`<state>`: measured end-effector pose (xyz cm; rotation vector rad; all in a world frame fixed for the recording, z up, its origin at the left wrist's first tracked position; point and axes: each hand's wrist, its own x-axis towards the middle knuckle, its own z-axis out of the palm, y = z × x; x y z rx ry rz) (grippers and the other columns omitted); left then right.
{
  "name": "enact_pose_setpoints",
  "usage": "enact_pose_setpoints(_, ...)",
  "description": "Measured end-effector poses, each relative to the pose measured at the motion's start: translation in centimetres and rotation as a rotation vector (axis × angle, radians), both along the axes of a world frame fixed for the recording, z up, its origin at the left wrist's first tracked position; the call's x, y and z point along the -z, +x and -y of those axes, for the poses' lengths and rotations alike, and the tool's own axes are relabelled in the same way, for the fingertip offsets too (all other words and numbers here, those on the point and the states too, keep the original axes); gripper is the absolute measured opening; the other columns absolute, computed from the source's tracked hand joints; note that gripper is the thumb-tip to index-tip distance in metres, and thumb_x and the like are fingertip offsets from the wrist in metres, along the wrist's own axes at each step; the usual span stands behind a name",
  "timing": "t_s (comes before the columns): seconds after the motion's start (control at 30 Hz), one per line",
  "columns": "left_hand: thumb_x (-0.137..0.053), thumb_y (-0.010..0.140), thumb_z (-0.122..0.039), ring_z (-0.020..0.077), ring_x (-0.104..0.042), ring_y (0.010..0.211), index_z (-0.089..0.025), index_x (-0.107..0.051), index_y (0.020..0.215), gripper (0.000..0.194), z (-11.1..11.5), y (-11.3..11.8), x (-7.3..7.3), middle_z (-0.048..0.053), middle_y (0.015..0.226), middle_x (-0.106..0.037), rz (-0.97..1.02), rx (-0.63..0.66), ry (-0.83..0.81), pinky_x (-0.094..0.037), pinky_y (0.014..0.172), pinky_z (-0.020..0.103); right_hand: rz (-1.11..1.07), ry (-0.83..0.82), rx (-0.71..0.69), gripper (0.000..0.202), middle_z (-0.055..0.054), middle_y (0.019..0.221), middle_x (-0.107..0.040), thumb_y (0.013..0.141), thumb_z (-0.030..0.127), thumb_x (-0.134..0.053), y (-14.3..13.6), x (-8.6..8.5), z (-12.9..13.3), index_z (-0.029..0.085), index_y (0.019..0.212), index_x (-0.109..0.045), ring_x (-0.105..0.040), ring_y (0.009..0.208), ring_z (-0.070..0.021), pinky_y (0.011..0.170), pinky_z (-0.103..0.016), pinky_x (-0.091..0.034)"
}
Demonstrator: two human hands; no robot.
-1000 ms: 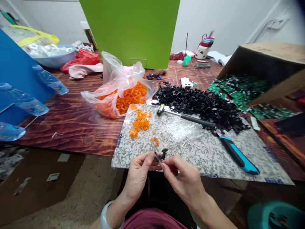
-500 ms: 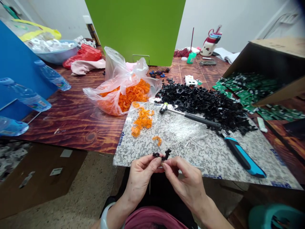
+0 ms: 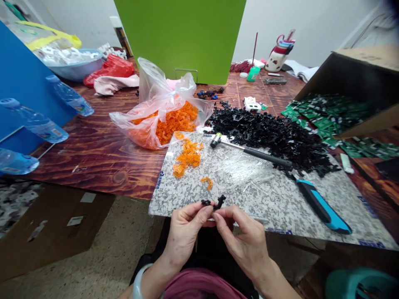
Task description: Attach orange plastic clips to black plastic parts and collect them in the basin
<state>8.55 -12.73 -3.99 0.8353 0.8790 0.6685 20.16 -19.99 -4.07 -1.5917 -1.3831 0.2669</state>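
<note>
Pinching a small black part [image 3: 220, 202], the left hand [image 3: 187, 228] holds it near the front edge of the speckled board [image 3: 170, 195]. Just beside, the right hand [image 3: 245, 232] bunches its fingertips; its hold is hidden.

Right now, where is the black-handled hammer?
In the head view, right of centre, the black-handled hammer lies across the speckled board, between the pile of black plastic parts and the thin clear rods.

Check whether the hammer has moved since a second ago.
No. Judged against the speckled board, the hammer lies at the same spot and angle; the camera's view has shifted.
</note>
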Motion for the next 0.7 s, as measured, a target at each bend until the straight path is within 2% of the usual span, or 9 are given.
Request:
enact_pose_setpoints(0.3, -0.077, 0.066, -0.031, 0.0131, -0.065, 0.059, -0.015, -0.076, 0.068, 0.016, 0.08, 0.23, -0.44, 0.002, 0.070, -0.075, -0.077, -0.055, 0.058, -0.057, 0.057, 0.020, -0.011, -0.036, 0.005, 0.010, 0.001, 0.064, -0.060, 0.086, 0.014, -0.054, -0.30, 0.24, -0.05, 0.018, 0.077, -0.058, -0.053, 0.051, -0.0090, 0.050, -0.021, -0.043)
enact_pose_setpoints(0.7, -0.075, 0.068, -0.028, 0.0131, -0.065, 0.061, -0.015, -0.076, 0.068, 0.013, -0.13, 0.31, -0.46, 0.003, 0.069, -0.076, -0.130, -0.086, 0.140, -0.054, 0.060, 0.018, 0.004, -0.035, 0.013, 0.013, 0.003, 0.058, -0.056, 0.084, 0.014, -0.054, -0.53, -0.45, -0.60, 0.018, 0.072, -0.056, -0.048, 0.046, -0.0073, 0.047, -0.019, -0.040)
